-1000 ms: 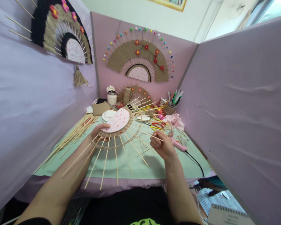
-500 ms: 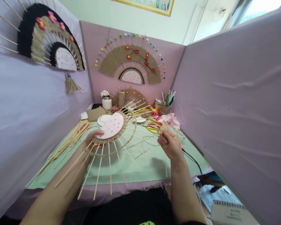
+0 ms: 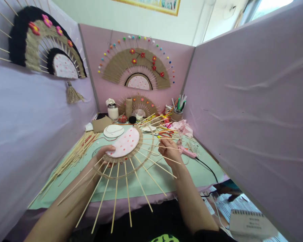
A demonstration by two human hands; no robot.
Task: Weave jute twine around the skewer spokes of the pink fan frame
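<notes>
My left hand (image 3: 106, 155) grips a half-made fan by its half-round base (image 3: 127, 143), covered in white cloth with pink-red dots, thumb on top and fingers underneath. Thin wooden sticks (image 3: 127, 195) spread out from the base, and a ring of twine (image 3: 141, 164) runs across them a little way out. My right hand (image 3: 169, 150) is closed in a pinch among the right-hand sticks, on what looks like the twine's loose end; the strand itself is hard to make out.
Loose sticks (image 3: 73, 154) lie at the left. A pink glue gun (image 3: 188, 152) with a black cord rests at the right. Behind are white discs (image 3: 113, 131), cardboard (image 3: 102, 124), a twine spool (image 3: 128, 107), a white bottle (image 3: 112, 111) and a tool pot (image 3: 176, 116). Finished fans (image 3: 138, 69) hang on the panels.
My right hand has moved left, in toward the fan's sticks. The fan has shifted slightly right and nearer me, and the glue gun now shows. The view has turned slightly.
</notes>
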